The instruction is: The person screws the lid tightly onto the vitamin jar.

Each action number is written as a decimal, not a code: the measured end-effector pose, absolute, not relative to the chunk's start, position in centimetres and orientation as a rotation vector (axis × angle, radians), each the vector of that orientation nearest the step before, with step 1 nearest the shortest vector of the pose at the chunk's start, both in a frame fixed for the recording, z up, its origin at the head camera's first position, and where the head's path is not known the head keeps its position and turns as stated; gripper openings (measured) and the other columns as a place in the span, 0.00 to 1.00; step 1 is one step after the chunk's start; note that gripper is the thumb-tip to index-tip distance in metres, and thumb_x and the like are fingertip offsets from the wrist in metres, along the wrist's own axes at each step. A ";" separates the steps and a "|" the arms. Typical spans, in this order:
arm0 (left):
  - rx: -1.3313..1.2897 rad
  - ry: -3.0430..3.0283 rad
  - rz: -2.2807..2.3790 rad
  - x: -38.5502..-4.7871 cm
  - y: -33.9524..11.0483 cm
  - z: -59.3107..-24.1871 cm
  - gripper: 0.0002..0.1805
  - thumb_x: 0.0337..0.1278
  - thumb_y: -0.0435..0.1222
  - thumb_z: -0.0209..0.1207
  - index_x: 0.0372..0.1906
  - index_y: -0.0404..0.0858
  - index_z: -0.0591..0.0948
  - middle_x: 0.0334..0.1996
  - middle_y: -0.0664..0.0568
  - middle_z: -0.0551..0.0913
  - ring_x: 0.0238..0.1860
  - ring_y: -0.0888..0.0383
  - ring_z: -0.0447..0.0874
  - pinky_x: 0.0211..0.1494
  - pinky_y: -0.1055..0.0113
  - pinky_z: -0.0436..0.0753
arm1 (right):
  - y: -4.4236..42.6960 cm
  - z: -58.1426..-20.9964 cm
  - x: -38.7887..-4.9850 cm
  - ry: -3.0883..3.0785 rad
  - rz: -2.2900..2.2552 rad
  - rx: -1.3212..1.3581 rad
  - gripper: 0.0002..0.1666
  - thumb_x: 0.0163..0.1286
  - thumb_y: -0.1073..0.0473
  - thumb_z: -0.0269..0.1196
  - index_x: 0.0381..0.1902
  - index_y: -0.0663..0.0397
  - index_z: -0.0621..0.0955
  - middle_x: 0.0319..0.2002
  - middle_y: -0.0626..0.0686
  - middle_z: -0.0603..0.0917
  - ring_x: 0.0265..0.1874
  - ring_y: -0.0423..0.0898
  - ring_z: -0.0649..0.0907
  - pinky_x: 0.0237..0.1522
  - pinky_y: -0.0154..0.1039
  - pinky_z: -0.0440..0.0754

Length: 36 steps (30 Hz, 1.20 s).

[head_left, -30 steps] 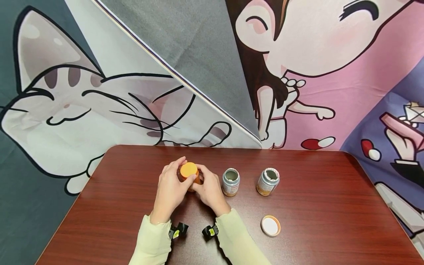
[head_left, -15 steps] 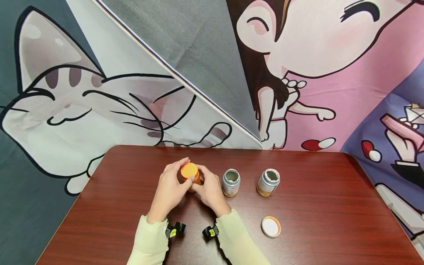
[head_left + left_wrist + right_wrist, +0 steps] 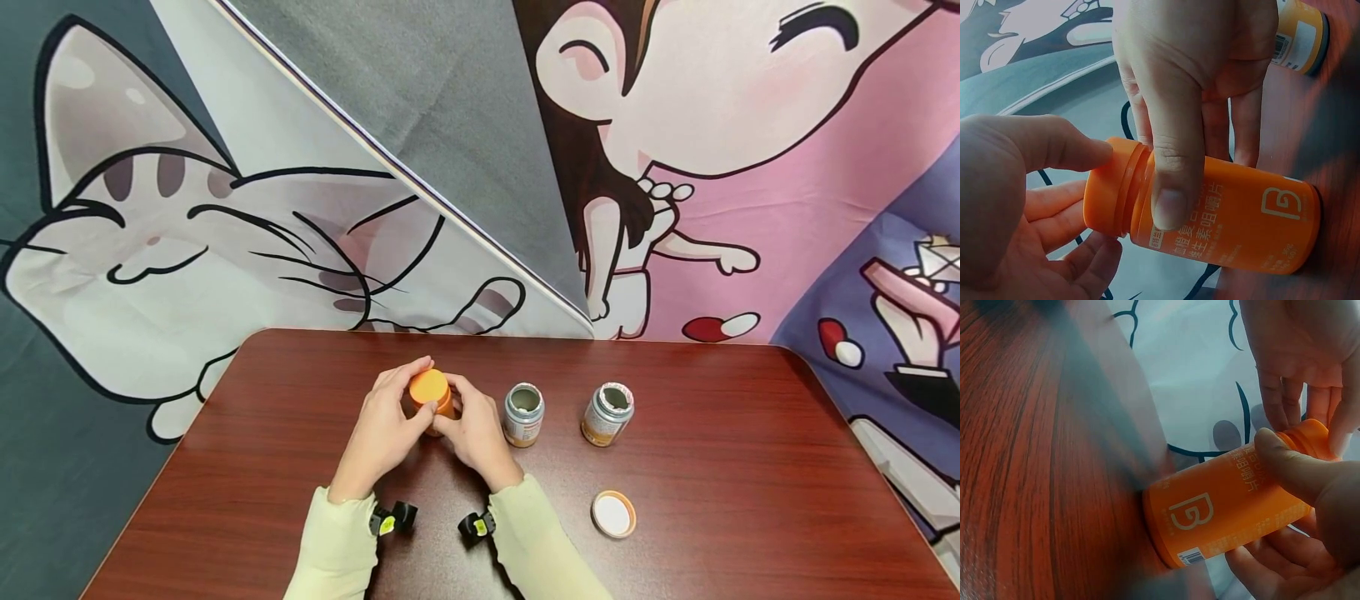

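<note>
An orange bottle (image 3: 1241,219) stands on the table between both hands, its orange cap (image 3: 430,386) on its neck. The left hand (image 3: 381,429) pinches the cap between thumb and fingers; in the left wrist view its thumb lies on the cap's side (image 3: 1110,194). The right hand (image 3: 476,429) grips the bottle's body (image 3: 1229,500) below the cap, its thumb across the upper label. A narrow ring of the neck shows under the cap in the left wrist view.
Two open grey jars (image 3: 523,414) (image 3: 607,413) stand to the right of the hands. A loose cap (image 3: 613,512) lies nearer the front with its white inside up. A printed cloth (image 3: 465,167) hangs behind the brown table (image 3: 720,467).
The left hand and wrist have shifted slightly left and turned a little about the cap. The right hand keeps its hold on the bottle.
</note>
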State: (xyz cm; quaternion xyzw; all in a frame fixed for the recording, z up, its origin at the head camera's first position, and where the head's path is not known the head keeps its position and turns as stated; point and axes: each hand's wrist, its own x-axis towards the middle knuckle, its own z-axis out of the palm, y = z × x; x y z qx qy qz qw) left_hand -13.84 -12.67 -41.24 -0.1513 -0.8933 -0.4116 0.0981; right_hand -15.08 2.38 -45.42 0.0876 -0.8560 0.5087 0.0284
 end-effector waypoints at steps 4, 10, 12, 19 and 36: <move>-0.472 -2.645 -1.215 -13.8 -12.8 -41.4 0.35 0.54 0.30 0.69 0.70 0.39 0.73 0.65 0.48 0.77 0.65 0.48 0.70 0.64 0.44 0.71 | 2.4 -45.5 -15.1 -2.628 1.576 0.281 0.32 0.59 0.64 0.73 0.63 0.54 0.78 0.55 0.56 0.85 0.53 0.48 0.84 0.55 0.43 0.81; -0.442 -2.641 -1.177 -13.6 -12.7 -41.3 0.38 0.53 0.35 0.72 0.71 0.41 0.71 0.68 0.47 0.73 0.68 0.47 0.67 0.65 0.44 0.71 | 2.4 -45.5 -15.0 -2.627 1.528 0.291 0.31 0.59 0.63 0.73 0.62 0.53 0.79 0.53 0.55 0.86 0.51 0.47 0.84 0.54 0.43 0.82; -0.396 -2.637 -1.152 -13.4 -12.6 -41.1 0.38 0.54 0.37 0.72 0.71 0.41 0.72 0.68 0.47 0.72 0.68 0.46 0.67 0.65 0.44 0.70 | 2.4 -45.5 -15.0 -2.636 1.515 0.287 0.32 0.59 0.63 0.74 0.62 0.52 0.79 0.52 0.54 0.86 0.51 0.46 0.84 0.54 0.44 0.81; -0.232 -2.631 -1.119 -13.0 -11.8 -40.9 0.38 0.54 0.44 0.72 0.69 0.37 0.73 0.66 0.43 0.73 0.67 0.44 0.68 0.66 0.43 0.68 | 2.4 -45.4 -14.9 -2.651 1.493 0.284 0.33 0.58 0.62 0.75 0.62 0.52 0.79 0.52 0.53 0.86 0.51 0.45 0.84 0.54 0.44 0.81; -0.165 -2.581 -1.104 -12.8 -10.6 -41.4 0.39 0.49 0.44 0.75 0.66 0.36 0.75 0.59 0.44 0.78 0.60 0.46 0.72 0.62 0.49 0.72 | 2.5 -45.7 -15.0 -2.641 1.429 0.298 0.30 0.60 0.63 0.70 0.62 0.50 0.79 0.49 0.50 0.87 0.46 0.44 0.84 0.52 0.45 0.81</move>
